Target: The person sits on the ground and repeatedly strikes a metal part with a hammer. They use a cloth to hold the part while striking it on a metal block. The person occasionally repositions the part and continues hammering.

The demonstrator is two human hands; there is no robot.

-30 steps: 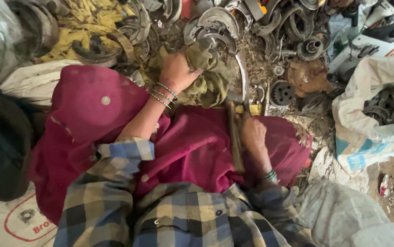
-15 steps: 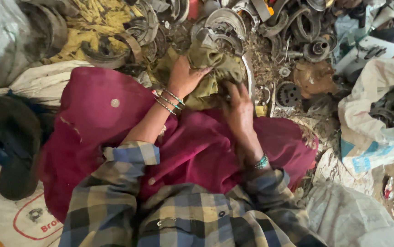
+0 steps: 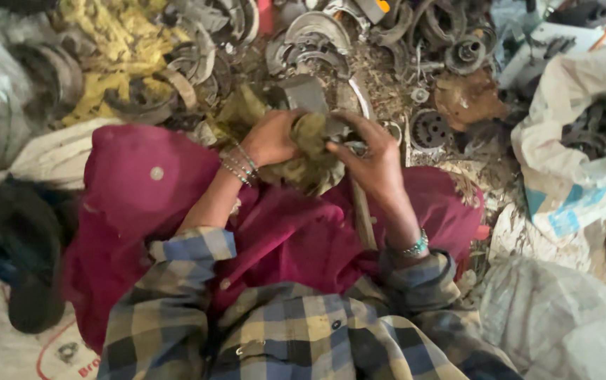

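My left hand [image 3: 273, 137] grips a dirty olive-green cloth [image 3: 310, 158] bunched in front of my lap. My right hand [image 3: 372, 160] meets it from the right and holds the same cloth, with a grey metal part [image 3: 305, 91] just beyond the fingers. A wooden handle [image 3: 363, 211] lies across the maroon fabric [image 3: 282, 225] over my legs, under my right wrist. Bangles circle both wrists. What the cloth wraps is hidden.
A heap of curved grey metal parts [image 3: 317, 35] and round gear-like pieces [image 3: 430, 128] spreads ahead. Yellow scraps [image 3: 109, 42] lie at upper left. White sacks [image 3: 584, 169] sit to the right, one holding metal parts. A dark shoe [image 3: 14, 253] rests at left.
My right hand left the wooden handle on my lap and rose to join my left hand on the green cloth. The left hand drew the cloth nearer to me.
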